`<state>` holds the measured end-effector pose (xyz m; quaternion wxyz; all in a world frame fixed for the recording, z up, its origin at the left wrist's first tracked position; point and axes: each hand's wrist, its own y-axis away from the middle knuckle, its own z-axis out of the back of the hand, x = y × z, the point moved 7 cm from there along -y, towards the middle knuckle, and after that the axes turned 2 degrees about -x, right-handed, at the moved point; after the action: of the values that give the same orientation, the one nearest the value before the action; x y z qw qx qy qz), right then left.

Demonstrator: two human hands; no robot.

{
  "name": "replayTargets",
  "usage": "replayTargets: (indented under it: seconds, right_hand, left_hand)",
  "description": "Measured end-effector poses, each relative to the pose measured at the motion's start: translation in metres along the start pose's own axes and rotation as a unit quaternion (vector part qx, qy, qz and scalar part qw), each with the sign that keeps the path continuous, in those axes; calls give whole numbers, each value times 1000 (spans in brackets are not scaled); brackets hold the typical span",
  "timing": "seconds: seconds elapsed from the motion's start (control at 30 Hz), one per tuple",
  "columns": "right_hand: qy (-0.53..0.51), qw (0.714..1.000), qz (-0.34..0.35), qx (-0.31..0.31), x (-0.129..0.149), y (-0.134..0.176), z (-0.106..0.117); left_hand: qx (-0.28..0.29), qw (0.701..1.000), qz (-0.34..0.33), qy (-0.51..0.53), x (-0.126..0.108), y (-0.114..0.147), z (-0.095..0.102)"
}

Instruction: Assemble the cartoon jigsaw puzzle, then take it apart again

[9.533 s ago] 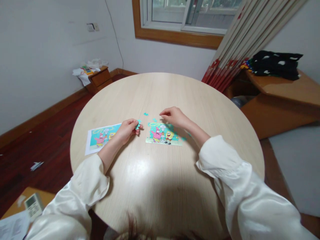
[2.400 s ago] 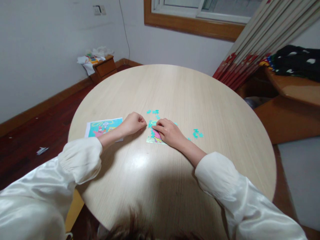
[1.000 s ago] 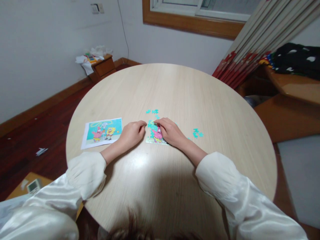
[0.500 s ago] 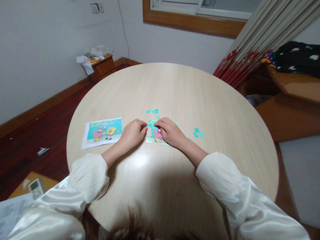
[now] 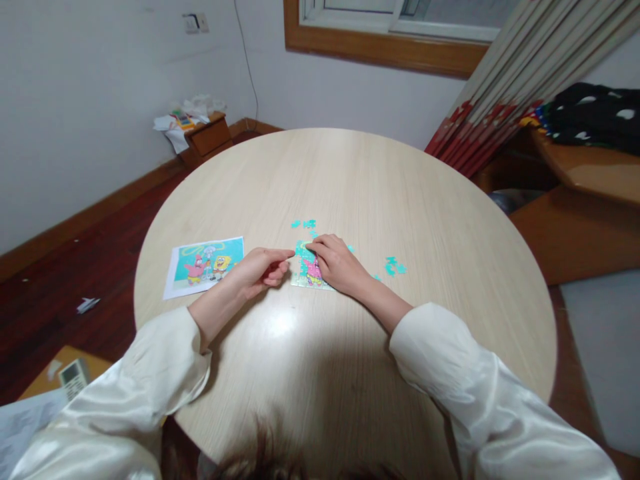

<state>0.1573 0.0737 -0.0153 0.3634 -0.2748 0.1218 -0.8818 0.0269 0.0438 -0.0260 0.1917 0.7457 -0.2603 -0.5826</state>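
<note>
A partly assembled jigsaw puzzle [image 5: 299,275], turquoise with a pink cartoon figure, lies flat on the round table. My left hand [image 5: 263,270] is at its left side, with the index finger stretched out to the puzzle's edge and the other fingers curled, nothing visible in them. Over the puzzle's right part rests my right hand [image 5: 340,263], palm down, fingers extended and touching the surface; it hides much of that side. Left of the puzzle is a printed reference picture [image 5: 183,275] of cartoon figures, slightly overlapped in view by my left hand.
Loose turquoise puzzle pieces [image 5: 309,224] lie beyond the puzzle, and several more pieces [image 5: 395,267] are to its right. The round wooden table [image 5: 350,180] has a curved edge. A remote control [image 5: 74,377] sits on a surface at lower left.
My left hand has turned and shifted slightly left, its index finger now straight against the puzzle's edge and the others curled. My right hand stays almost still on the puzzle.
</note>
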Motion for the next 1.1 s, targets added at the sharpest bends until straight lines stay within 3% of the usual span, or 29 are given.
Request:
replayTargets:
  seconds: [0.13, 0.3, 0.8, 1.1]
  right_hand:
    - [6, 1000, 3, 1, 0, 0, -1]
    - [15, 1000, 7, -2, -1, -1, -2]
    - [43, 999, 10, 10, 3, -2, -4]
    - [34, 999, 2, 19, 4, -2, -6]
  left_hand:
    - [5, 986, 63, 154, 8, -2, 0]
    - [-24, 973, 77, 218, 9, -1, -3]
    - [-38, 971, 88, 221, 5, 2, -10]
    - [0, 977, 78, 199, 7, -12, -4]
